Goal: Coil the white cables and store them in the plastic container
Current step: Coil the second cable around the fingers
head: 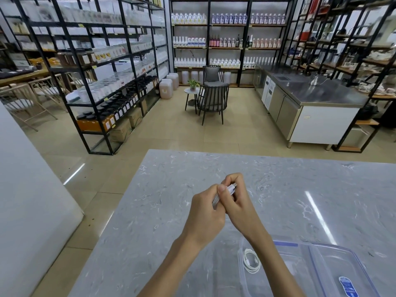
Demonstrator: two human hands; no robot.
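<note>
Two grips | thin white cable point(231, 188) pinched by left hand point(203, 213) and right hand point(237, 203) | loops should be kept even, tail tucked.

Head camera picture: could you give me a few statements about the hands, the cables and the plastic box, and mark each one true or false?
1. The left hand and the right hand both hold a white cable above the table. True.
2. The container has nothing in it. False: a coiled white cable already lies inside.
3. The container stands at the far edge of the table. False: it stands close to the person, under the right forearm.
4. The table has a grey, marbled top. True.
</note>
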